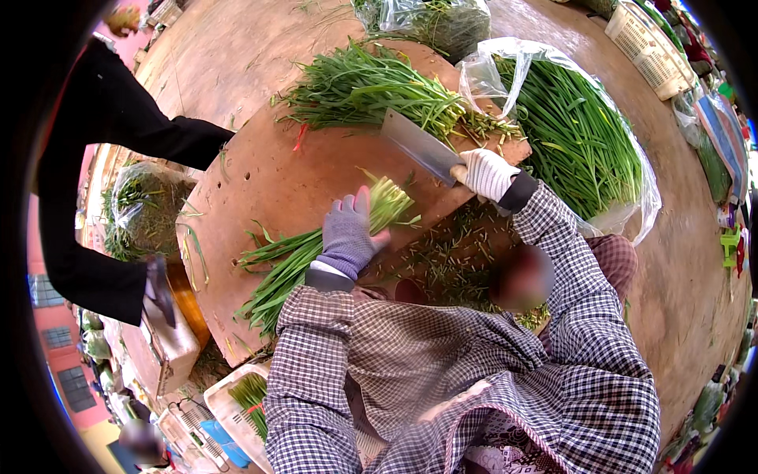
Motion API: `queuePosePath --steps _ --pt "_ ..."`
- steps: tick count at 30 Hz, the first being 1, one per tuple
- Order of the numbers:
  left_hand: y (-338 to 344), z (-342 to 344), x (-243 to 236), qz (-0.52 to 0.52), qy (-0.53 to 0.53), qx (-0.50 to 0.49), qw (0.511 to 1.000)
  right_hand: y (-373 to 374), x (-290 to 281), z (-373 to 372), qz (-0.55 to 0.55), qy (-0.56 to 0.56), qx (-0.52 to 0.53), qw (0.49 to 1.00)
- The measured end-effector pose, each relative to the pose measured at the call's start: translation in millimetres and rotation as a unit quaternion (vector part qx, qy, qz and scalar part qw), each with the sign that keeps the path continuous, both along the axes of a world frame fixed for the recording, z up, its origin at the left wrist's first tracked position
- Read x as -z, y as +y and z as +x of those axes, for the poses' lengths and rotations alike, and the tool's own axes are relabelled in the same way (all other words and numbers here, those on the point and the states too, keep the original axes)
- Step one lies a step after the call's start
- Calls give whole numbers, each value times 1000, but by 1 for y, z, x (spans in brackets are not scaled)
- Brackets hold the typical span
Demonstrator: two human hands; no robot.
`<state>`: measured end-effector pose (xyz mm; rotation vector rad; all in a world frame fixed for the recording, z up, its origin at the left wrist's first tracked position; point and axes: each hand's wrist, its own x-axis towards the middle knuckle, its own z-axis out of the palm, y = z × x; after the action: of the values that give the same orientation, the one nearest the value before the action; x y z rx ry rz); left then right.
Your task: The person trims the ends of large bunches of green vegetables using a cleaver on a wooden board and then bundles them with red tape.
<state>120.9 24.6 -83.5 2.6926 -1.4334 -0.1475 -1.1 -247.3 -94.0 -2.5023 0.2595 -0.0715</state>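
My left hand (347,233), in a grey-purple glove, grips a bunch of green leafy stalks (283,261) lying diagonally on a reddish-brown board (237,186), their pale cut ends pointing up-right. My right hand (488,175), in a white knit glove, holds a cleaver (418,146) by its wooden handle, with the broad blade angled up-left, above and apart from the pale ends. A larger loose pile of the same greens (355,91) lies at the board's back, beside the blade. Small clippings (442,261) are scattered below the board's near edge.
Bagged greens (584,134) sit at right, more (418,24) behind and at left (146,213). A person in black trousers (99,261) is close on the left. A white crate (237,399) stands lower left. Baskets (647,55) and bundles line the far right.
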Motion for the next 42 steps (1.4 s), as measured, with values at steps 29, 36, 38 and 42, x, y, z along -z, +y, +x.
queuePosePath --steps 29,36,38,42 --pt "21 -130 -54 -147 113 73 980 94 -22 19 -251 -184 -186 932" --pt "12 -161 34 -423 752 -388 325 106 -16 19 -26 -5 -170 985" --pt "12 -148 39 -473 785 -294 272 105 -15 8 27 -11 -161 987" --pt "11 -136 20 -536 776 -199 266 117 -33 -24 125 55 -128 982"
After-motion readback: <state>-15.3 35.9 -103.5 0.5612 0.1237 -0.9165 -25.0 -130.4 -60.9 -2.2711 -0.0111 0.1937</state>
